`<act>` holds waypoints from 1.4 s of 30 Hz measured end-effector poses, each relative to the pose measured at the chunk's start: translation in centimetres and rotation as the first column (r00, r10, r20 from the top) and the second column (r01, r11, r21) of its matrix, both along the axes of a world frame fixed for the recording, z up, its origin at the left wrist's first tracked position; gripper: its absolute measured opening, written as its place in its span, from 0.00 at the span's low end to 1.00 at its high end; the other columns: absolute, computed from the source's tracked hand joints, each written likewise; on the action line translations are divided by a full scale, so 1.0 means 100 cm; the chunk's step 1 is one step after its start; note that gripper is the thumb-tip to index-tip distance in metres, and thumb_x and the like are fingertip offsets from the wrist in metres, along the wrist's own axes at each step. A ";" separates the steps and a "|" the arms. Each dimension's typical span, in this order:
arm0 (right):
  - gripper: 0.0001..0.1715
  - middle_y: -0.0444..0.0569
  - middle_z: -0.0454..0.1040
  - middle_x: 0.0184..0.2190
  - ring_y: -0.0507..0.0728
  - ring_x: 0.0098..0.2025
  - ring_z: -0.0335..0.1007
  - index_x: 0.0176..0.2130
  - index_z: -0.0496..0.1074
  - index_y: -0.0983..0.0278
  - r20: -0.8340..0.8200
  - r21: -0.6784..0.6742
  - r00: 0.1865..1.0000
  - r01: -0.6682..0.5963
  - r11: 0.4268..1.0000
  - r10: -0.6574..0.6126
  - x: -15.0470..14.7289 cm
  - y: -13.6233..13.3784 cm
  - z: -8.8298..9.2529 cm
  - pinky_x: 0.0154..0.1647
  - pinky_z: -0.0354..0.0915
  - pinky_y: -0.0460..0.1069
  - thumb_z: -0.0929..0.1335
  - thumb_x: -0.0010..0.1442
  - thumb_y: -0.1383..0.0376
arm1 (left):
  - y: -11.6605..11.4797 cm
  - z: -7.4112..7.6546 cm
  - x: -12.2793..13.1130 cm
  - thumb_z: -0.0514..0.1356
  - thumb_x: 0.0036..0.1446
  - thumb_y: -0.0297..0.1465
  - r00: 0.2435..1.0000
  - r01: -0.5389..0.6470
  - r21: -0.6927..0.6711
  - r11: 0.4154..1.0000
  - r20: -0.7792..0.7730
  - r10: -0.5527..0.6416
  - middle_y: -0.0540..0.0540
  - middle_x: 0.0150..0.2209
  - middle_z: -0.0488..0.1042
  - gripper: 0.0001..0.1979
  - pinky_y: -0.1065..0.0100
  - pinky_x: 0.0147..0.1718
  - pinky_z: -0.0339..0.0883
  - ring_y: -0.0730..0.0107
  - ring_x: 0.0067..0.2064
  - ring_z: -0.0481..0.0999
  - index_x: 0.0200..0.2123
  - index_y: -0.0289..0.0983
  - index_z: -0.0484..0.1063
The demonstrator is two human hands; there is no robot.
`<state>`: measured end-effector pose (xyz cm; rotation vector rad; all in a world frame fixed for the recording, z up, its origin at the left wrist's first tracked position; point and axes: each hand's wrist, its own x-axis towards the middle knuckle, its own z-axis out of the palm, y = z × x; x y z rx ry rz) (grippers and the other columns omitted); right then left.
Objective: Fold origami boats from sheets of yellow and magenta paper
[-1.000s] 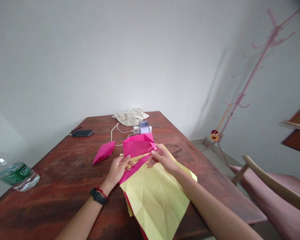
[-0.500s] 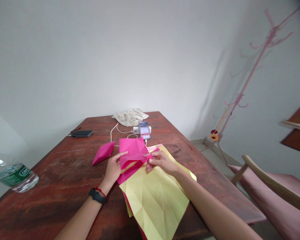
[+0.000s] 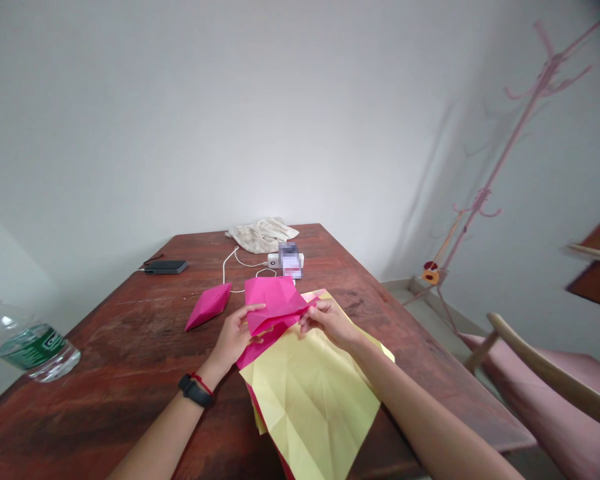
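A partly folded sheet of pink paper (image 3: 273, 295) is held up between my two hands over the stack. At its left edge my left hand (image 3: 237, 333) grips it, thumb on top and fingers beneath. My right hand (image 3: 327, 321) pinches its right corner between thumb and fingers. Below lies a creased yellow sheet (image 3: 315, 393) on top of other sheets, with pink showing along its left side. To the left rests a folded pink paper piece (image 3: 209, 305), pointed at its ends. My left wrist wears a dark band and a red string.
On the wooden table (image 3: 145, 360) stand a water bottle (image 3: 35, 347) at left and a black power bank (image 3: 166, 267). Behind the paper are a phone (image 3: 291, 261), a white cable (image 3: 224, 267) and a crumpled cloth (image 3: 263, 235). A pink chair (image 3: 530, 373) and coat rack (image 3: 510, 143) are at right.
My left fingers have shifted further under the pink paper, whose front flap now lies flatter and more closed. My right hand has moved slightly right with its corner.
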<state>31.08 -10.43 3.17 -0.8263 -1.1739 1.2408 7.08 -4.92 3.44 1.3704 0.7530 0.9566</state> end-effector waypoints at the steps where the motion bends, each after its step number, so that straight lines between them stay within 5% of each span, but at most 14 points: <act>1: 0.26 0.52 0.79 0.23 0.55 0.23 0.76 0.25 0.78 0.68 -0.004 0.002 1.000 0.013 1.000 -0.013 0.000 0.000 0.000 0.27 0.74 0.50 0.76 0.52 0.46 | 0.001 -0.001 0.000 0.70 0.48 0.34 1.000 0.009 -0.028 1.000 0.001 -0.009 0.36 0.49 0.81 0.23 0.68 0.28 0.78 0.55 0.38 0.85 0.48 0.34 0.77; 5: 0.34 0.42 0.64 0.09 0.49 0.14 0.63 0.13 0.66 0.64 0.006 0.043 0.994 0.107 0.993 -0.108 0.000 0.002 -0.001 0.17 0.62 0.45 0.73 0.57 0.46 | 0.000 -0.001 -0.001 0.72 0.46 0.38 1.000 -0.007 -0.051 0.999 -0.023 0.006 0.36 0.36 0.84 0.21 0.69 0.28 0.77 0.53 0.39 0.85 0.40 0.31 0.79; 8: 0.34 0.38 0.55 0.07 0.47 0.10 0.53 0.13 0.62 0.62 0.004 0.074 0.968 0.249 0.966 -0.250 0.000 0.004 -0.001 0.13 0.52 0.45 0.73 0.56 0.45 | -0.002 0.000 0.000 0.70 0.49 0.43 0.997 -0.024 0.030 0.999 -0.073 0.026 0.36 0.33 0.84 0.20 0.68 0.28 0.77 0.52 0.38 0.85 0.36 0.30 0.80; 12: 0.25 0.39 0.61 0.11 0.49 0.14 0.56 0.21 0.73 0.63 0.081 0.121 0.896 0.426 0.896 -0.437 0.003 0.007 -0.002 0.16 0.54 0.45 0.75 0.53 0.47 | -0.004 0.003 0.000 0.68 0.52 0.46 0.989 -0.074 0.136 0.988 -0.120 0.090 0.36 0.32 0.84 0.21 0.67 0.27 0.77 0.56 0.32 0.85 0.34 0.31 0.81; 16: 0.19 0.48 0.74 0.26 0.54 0.29 0.67 0.26 0.77 0.63 0.175 0.231 0.834 0.481 0.846 -0.522 0.006 0.009 -0.001 0.26 0.64 0.47 0.76 0.52 0.50 | -0.005 0.006 0.000 0.69 0.51 0.46 0.988 -0.116 0.130 0.985 -0.089 0.128 0.37 0.34 0.84 0.22 0.65 0.29 0.79 0.53 0.35 0.85 0.36 0.30 0.81; 19: 0.20 0.50 0.76 0.33 0.52 0.26 0.66 0.28 0.78 0.63 0.159 0.195 0.865 0.445 0.874 -0.476 0.005 0.009 -0.001 0.22 0.63 0.47 0.77 0.50 0.49 | -0.004 0.009 0.000 0.70 0.49 0.47 0.990 -0.140 0.065 0.988 -0.024 0.141 0.37 0.38 0.84 0.23 0.62 0.33 0.81 0.48 0.42 0.84 0.36 0.31 0.80; 24: 0.24 0.45 0.74 0.24 0.52 0.21 0.69 0.40 0.78 0.64 0.148 0.084 0.943 0.289 0.954 -0.299 -0.001 0.004 0.000 0.21 0.66 0.47 0.78 0.49 0.51 | -0.002 0.007 0.000 0.72 0.47 0.45 0.987 -0.110 -0.050 0.993 0.111 0.115 0.38 0.45 0.82 0.24 0.57 0.41 0.81 0.49 0.46 0.83 0.40 0.32 0.79; 30: 0.20 0.49 0.79 0.27 0.59 0.31 0.78 0.31 0.81 0.64 0.169 0.063 0.968 0.178 0.982 -0.187 -0.004 0.003 0.005 0.34 0.75 0.54 0.78 0.49 0.50 | -0.005 0.007 0.003 0.75 0.44 0.35 0.994 0.039 -0.019 0.999 0.102 -0.037 0.39 0.44 0.83 0.24 0.57 0.46 0.78 0.53 0.46 0.83 0.45 0.33 0.79; 36: 0.17 0.51 0.82 0.36 0.64 0.43 0.77 0.35 0.82 0.60 0.270 0.212 0.951 0.092 0.973 -0.149 -0.005 -0.002 0.013 0.53 0.71 0.60 0.79 0.48 0.53 | -0.005 0.006 0.000 0.74 0.44 0.36 0.996 -0.028 0.164 0.986 -0.078 0.041 0.40 0.38 0.84 0.16 0.61 0.40 0.78 0.54 0.39 0.84 0.36 0.35 0.83; 42: 0.17 0.49 0.81 0.33 0.61 0.36 0.77 0.33 0.82 0.61 0.303 0.118 0.953 -0.014 0.993 -0.022 -0.004 -0.003 0.005 0.41 0.74 0.56 0.76 0.53 0.51 | -0.008 0.000 0.000 0.71 0.50 0.41 0.994 -0.055 0.140 0.989 -0.083 0.068 0.40 0.34 0.84 0.16 0.63 0.35 0.78 0.55 0.35 0.84 0.36 0.34 0.82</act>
